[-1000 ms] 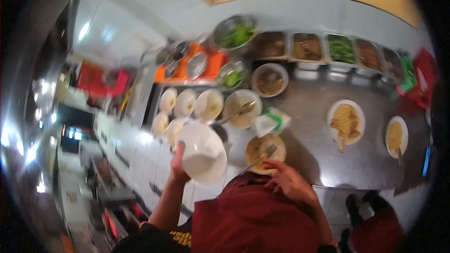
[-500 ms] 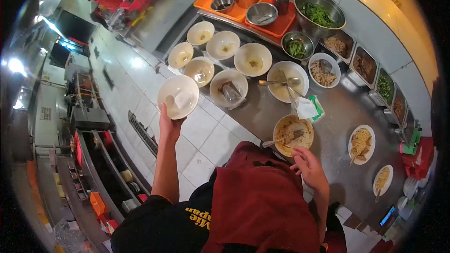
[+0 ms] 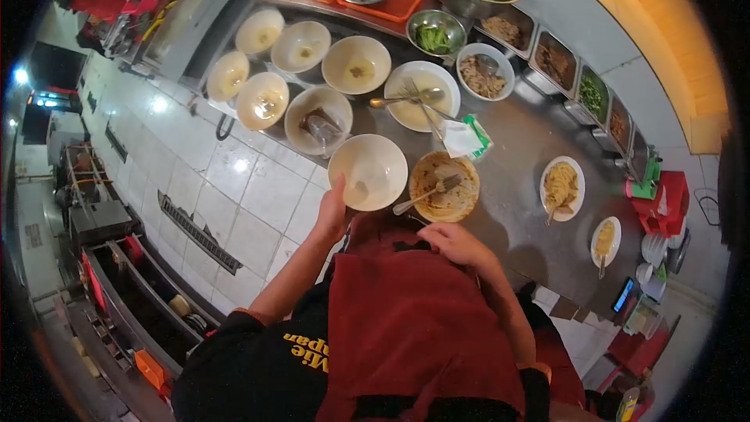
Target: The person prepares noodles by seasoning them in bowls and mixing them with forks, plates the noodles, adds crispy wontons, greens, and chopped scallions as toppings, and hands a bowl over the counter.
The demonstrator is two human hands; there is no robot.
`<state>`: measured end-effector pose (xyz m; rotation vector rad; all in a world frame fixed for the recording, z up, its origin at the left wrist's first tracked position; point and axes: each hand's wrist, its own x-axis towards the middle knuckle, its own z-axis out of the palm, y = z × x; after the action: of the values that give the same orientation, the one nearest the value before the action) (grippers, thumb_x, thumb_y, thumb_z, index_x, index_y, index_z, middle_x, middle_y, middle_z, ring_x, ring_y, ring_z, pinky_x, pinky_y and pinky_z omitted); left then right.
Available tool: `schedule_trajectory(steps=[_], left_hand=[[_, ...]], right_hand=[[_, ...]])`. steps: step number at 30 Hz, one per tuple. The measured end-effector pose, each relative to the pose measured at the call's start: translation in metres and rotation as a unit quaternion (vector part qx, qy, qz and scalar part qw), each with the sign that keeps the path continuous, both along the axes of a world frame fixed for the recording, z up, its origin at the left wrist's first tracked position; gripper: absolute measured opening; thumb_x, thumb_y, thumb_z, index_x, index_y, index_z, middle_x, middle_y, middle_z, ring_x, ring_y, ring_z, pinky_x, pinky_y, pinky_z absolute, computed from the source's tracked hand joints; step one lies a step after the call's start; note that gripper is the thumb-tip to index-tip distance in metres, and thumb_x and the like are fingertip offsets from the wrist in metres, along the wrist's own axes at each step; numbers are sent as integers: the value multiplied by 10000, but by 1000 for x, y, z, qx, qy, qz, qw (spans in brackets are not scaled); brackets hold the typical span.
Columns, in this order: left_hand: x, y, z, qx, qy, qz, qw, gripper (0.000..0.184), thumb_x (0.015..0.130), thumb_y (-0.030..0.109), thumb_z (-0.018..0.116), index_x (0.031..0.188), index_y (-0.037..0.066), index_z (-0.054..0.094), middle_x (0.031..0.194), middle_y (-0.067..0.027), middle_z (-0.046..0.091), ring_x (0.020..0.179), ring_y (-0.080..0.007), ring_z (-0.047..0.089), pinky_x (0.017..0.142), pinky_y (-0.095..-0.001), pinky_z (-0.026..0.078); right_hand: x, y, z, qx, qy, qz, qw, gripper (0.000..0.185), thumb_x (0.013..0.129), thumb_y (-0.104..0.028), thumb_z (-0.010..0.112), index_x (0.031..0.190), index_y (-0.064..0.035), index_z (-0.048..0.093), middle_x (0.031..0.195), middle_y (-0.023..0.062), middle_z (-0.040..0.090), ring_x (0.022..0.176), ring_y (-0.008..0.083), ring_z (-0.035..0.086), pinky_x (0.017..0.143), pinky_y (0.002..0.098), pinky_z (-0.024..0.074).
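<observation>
Left hand (image 3: 333, 214) was found gripping a white bowl (image 3: 368, 168) by its near-left edge, the thumb laid along the rim and the remaining fingers hidden behind; how wide they were spread could not be told. The bowl sat at one o'clock from that hand, tilted toward the viewer. At three o'clock from it stood a smeared bowl (image 3: 461, 205) with a fork (image 3: 448, 184) inside. Right hand (image 3: 455, 245) lay at six o'clock from the smeared bowl, its fingers loosely bent; whether they had hold of anything could not be determined.
</observation>
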<state>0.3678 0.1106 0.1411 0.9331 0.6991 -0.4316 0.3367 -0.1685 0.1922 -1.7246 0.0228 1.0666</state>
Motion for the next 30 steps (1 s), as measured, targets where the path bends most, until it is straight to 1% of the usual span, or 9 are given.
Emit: schedule_trajectory(steps=[2,6,10,12,15,18,23,25,30], left_hand=[[9,-6,-6,-2,-4,-38,999,603,1029,465,349,1357,-37,414,1278,-169,559,1149,-291,578,978,-422,479],[21,-13,-32,44,-12,-22,999,616,1001,460,454,1313,-70,436,1214,-181,588,1059,-283,624,903,-420,528],[25,-19,-49,85,-33,-10,996,580,988,439,500,1248,-79,497,1140,-171,619,979,-268,653,824,-406,563],[27,-25,-38,222,-59,-54,972,523,985,406,521,1181,-78,553,1027,-152,652,855,-249,681,704,-371,587],[27,-23,-50,304,-112,-92,942,470,977,382,546,1108,-67,586,913,-140,660,701,-218,676,569,-325,570],[21,-17,-41,232,-90,-112,962,421,966,365,572,1095,-34,604,818,-156,672,600,-192,663,495,-294,530],[4,1,-36,280,-52,-68,956,368,972,333,560,1035,-29,536,717,-97,576,437,-133,507,386,-262,380],[0,7,-29,297,-44,-57,952,333,966,319,568,1000,-11,541,690,-79,540,414,-111,450,371,-254,343],[11,8,-17,339,-71,-23,938,226,952,250,588,909,32,547,666,-14,510,446,-62,395,394,-223,294]], right_hand=[[4,11,3,-21,-32,-7,999,341,952,-319,571,1051,-4,653,819,81,674,724,155,616,670,316,498],[42,11,-8,-102,-166,-75,978,345,904,-331,620,1015,-6,646,859,135,685,784,222,647,719,360,508],[106,20,-5,-274,-361,-100,886,297,887,-298,596,999,-25,631,1012,192,650,868,348,655,751,440,529],[134,29,-12,-340,-419,-64,840,291,868,-270,600,1059,-51,620,939,148,680,885,352,651,785,453,523],[168,47,-19,-401,-388,-8,830,246,815,-207,591,975,-42,679,946,165,694,879,353,677,740,455,543],[186,54,-49,-427,-342,-10,837,206,756,-130,576,865,-49,731,961,188,703,842,338,704,699,430,560],[198,52,-45,-456,-337,-41,823,212,751,-183,593,821,-49,742,902,181,712,855,324,707,694,398,555],[202,41,-3,-340,-219,-9,915,265,736,-132,518,805,2,736,884,234,696,781,351,697,628,480,527],[214,-16,27,-245,-177,129,945,300,736,-232,520,768,0,709,805,198,686,687,287,642,610,435,493]])
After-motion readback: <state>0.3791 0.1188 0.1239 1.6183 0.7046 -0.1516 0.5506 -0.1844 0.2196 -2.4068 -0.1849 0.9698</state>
